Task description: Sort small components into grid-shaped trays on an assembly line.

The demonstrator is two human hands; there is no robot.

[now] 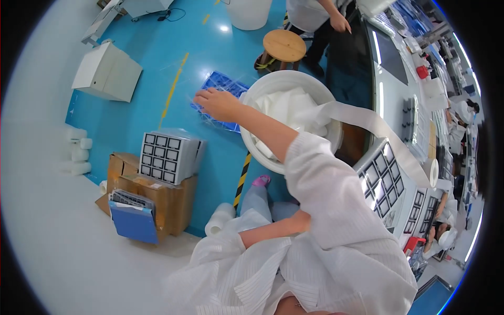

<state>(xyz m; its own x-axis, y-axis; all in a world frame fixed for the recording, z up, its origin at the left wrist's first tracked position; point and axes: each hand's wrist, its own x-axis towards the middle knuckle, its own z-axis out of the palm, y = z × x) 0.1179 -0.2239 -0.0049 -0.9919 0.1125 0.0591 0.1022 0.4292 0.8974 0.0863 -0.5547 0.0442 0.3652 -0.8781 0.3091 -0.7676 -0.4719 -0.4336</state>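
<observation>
My right hand (218, 104) hangs over a blue crate (223, 81), whether pinching anything I cannot tell; leaning low, my forearm (269, 131) could bump the white bin (254, 152).

One blue crate (226, 83), one filled white bin (289, 75), one round wooden stool (284, 45), one pink shoe (261, 180).

Right hand (212, 104) over blue crate (222, 81), fingers slightly bent; contact unclear. Left hand (301, 221) low, mostly hidden by the right sleeve (328, 181). White bin (268, 165) beneath right forearm (269, 131), holding crumpled white sheeting (287, 105); pale strip (362, 115) runs from it to roll (433, 173) at right. Wooden stool (284, 46) beyond bin; gridded panels (160, 158) on cardboard boxes (179, 207), left side
</observation>
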